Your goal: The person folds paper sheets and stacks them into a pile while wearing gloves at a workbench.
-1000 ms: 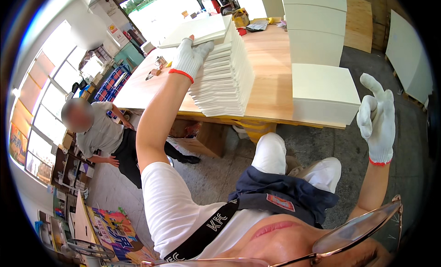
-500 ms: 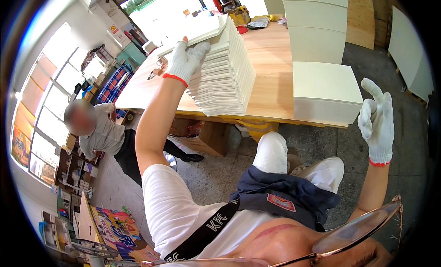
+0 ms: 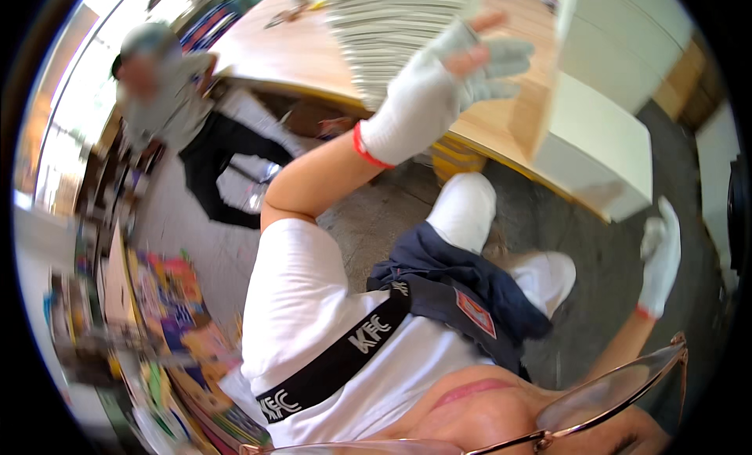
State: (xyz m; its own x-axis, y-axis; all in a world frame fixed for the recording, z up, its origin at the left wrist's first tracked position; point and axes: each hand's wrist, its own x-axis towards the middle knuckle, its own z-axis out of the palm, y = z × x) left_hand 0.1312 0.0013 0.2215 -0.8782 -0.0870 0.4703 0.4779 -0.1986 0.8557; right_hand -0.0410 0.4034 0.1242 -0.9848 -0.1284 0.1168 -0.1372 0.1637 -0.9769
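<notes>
My left hand (image 3: 439, 91), in a white glove with a red cuff, is raised with its fingers spread just in front of a tall stack of white sheets (image 3: 388, 28) on a wooden table (image 3: 290, 52). It holds nothing; whether it touches the stack I cannot tell. My right hand (image 3: 662, 255), also in a white glove, hangs low at the right over the grey floor, apart from everything and holding nothing. The picture is blurred by motion.
White boxes (image 3: 607, 138) stand on the table's right end, with a larger one (image 3: 627, 32) behind. Another person (image 3: 176, 102) in a grey shirt and dark trousers crouches by the table at the left. Colourful printed sheets (image 3: 168, 298) lie at lower left.
My left hand has come off the top of the stack and now hovers in front of it. My right hand has dropped lower. The view has swung and tilted.
</notes>
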